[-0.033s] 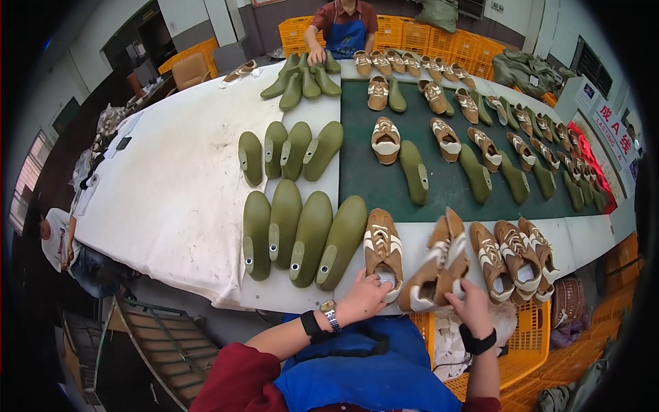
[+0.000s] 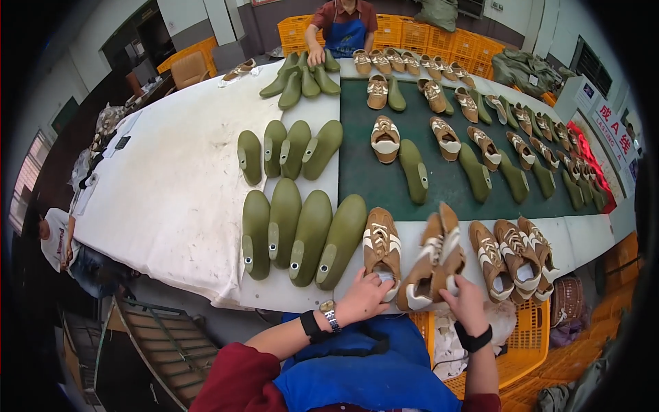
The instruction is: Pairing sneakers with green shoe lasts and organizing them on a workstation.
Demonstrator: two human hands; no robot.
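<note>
Head view.

Item, left: one tan-and-white laced sneaker upper (image 2: pixel 382 237), on the near strip of the surface (image 2: pixel 274 299), toe pointing far. The left hand (image 2: pixel 362 299) has its fingers bent at the heel opening; whether this grip pinches cannot be told.

Item, right: one raised sneaker upper (image 2: pixel 451 254), slightly blurred, tilted toe up. The right hand (image 2: pixel 468 307) has its grip closed on the heel, thumb to the near side. A companion upper (image 2: pixel 417 278) overlaps it on the left; whether it is also held is unclear.

Handling, by judgement: light, pliable and not fragile; suede-like faces unlikely to slip; collar apt to fold, heel probably firmer. Best hold: the heel counter, thumb outside, or both collar sides.

Edges and room: the surface's near edge runs just by both wrists, an orange crate (image 2: pixel 540 329) below it at right. Green lasts (image 2: pixel 314 233) stand close at left, three sneaker uppers (image 2: pixel 516 244) close at right. Freest passage appears to be upward, or far over the green mat (image 2: pixel 374 189) strip.
</note>
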